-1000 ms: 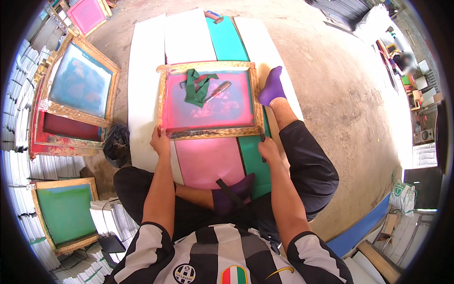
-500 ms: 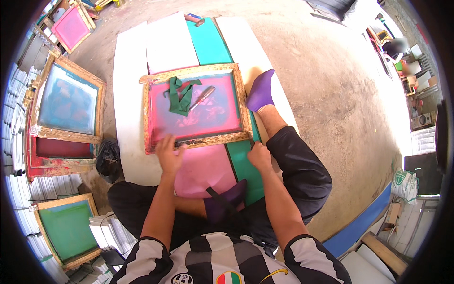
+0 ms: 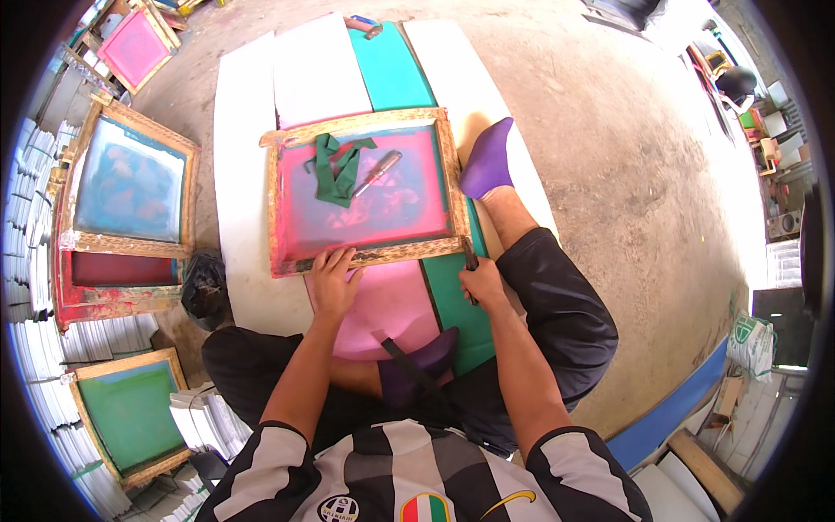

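Note:
A wooden screen-printing frame [image 3: 365, 258] with pink and blue-stained mesh lies flat before me. My left hand [image 3: 333, 283] rests on its near rail toward the left, fingers stretched out and holding nothing. Just off the near right corner, my right hand [image 3: 484, 283] is closed around a slim dark-handled tool [image 3: 471, 259]; its kind is not clear, and the grip hides part of it. On the mesh are a crumpled green cloth strip [image 3: 333, 181] and a screwdriver [image 3: 377, 172] with a clear handle.
White boards [image 3: 248, 174] and green and pink sheets [image 3: 383, 304] lie beneath the frame. My purple-socked foot [image 3: 489, 161] is beside its right rail. A black strip [image 3: 407, 361] crosses my other foot. A hammer [image 3: 365, 28] lies at the far end. More screen frames [image 3: 130, 244] lean at left.
My left hand has shifted slightly right and settled on the near rail. In my right hand the dark tool now shows more clearly beside the corner. The view has shifted slightly.

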Available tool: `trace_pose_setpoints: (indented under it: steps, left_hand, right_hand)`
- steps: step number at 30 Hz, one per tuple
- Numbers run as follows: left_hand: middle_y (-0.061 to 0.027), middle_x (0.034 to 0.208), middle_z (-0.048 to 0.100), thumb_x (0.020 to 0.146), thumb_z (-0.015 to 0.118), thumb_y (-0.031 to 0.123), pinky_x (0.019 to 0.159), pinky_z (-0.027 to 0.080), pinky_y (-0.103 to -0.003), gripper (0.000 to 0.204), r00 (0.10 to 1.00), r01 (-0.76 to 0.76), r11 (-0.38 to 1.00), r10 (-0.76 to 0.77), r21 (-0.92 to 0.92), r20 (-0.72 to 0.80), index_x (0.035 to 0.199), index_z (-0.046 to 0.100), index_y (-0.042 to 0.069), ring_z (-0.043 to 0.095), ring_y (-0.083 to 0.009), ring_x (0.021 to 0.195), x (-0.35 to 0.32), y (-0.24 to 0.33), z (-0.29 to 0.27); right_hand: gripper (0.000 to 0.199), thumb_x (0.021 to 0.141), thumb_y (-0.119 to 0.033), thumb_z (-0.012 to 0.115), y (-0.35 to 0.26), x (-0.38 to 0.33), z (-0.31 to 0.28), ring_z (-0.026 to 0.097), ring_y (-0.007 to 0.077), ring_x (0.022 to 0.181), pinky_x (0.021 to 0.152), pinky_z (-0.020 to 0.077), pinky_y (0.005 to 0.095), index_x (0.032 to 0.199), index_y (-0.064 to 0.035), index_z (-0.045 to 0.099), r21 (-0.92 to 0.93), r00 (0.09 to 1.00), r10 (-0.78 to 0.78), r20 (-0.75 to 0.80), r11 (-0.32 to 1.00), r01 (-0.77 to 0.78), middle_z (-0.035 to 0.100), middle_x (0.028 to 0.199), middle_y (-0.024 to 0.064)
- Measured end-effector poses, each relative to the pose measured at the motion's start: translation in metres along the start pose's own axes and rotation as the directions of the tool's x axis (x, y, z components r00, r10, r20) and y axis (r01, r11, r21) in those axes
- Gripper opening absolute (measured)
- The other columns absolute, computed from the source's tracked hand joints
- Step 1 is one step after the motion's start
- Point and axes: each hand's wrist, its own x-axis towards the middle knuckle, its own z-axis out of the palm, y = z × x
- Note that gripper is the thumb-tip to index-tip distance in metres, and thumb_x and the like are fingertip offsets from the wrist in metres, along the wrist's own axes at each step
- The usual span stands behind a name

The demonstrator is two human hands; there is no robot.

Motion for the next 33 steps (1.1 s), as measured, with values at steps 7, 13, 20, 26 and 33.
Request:
trace_pose_setpoints:
  steps: [7,13,20,26,33]
  left_hand:
    - [-0.0135,0.12,0.07,0.085,0.078,0.028,0.106,0.043,-0.05,0.044,0.997,-0.079,0.994,0.078,-0.081,-0.008,0.122,0.07,0.005,0.057,-0.0361,0.121,0.007,0.03,-0.002]
    - [-0.0166,0.107,0.071,0.094,0.072,0.016,0.087,0.053,-0.042,0.023,0.994,-0.11,0.864,0.092,-0.491,-0.061,0.113,0.071,0.003,0.067,-0.0343,0.095,0.001,0.087,0.012]
    - [-0.0151,0.089,0.067,0.098,0.067,0.011,0.071,0.052,-0.036,0.01,0.98,0.191,0.784,-0.189,-0.59,0.067,0.098,0.066,0.001,0.065,-0.0275,0.08,-0.023,0.06,0.013]
    - [-0.0155,0.086,0.07,0.095,0.067,0.013,0.074,0.053,-0.039,0.011,0.871,0.451,0.799,-0.492,-0.397,-0.001,0.094,0.069,0.002,0.066,-0.0276,0.079,-0.042,-0.013,-0.007]
    - [-0.0194,0.09,0.075,0.093,0.07,0.018,0.079,0.056,-0.045,0.02,0.388,0.86,0.455,-0.877,-0.231,-0.285,0.092,0.073,-0.001,0.072,-0.0361,0.083,-0.067,-0.105,-0.038]
  right_hand:
    - [0.009,0.082,-0.005,0.063,-0.008,-0.025,0.015,0.06,0.0174,0.049,0.043,0.0463,0.0361,0.089,0.001,0.061,0.117,0.986,-0.102,0.132,0.989,0.087,0.063,0.066,0.0091]
    - [0.014,0.081,-0.009,0.063,-0.015,-0.055,0.063,0.063,0.0179,0.055,0.049,0.0502,0.0346,0.09,0.0024,0.061,0.002,0.935,-0.162,0.316,0.985,0.17,0.065,0.068,0.0097]
    - [0.024,0.09,-0.009,0.064,-0.028,-0.07,0.082,0.068,0.02,0.067,0.059,0.0557,0.0339,0.109,0.0062,0.062,0.07,0.842,-0.105,0.529,0.994,0.081,0.067,0.08,0.0119]
    - [0.028,0.098,-0.013,0.062,-0.029,-0.078,0.086,0.07,0.0213,0.077,0.066,0.0573,0.0348,0.118,0.0056,0.062,0.101,0.863,-0.065,0.501,0.995,0.016,0.069,0.087,0.0122]
    - [0.039,0.089,-0.022,0.065,0.016,-0.028,0.05,0.07,0.0442,0.096,0.085,0.0543,0.0509,0.114,0.0083,0.064,-0.241,0.987,-0.156,0.034,0.957,0.16,0.071,0.102,0.0311]
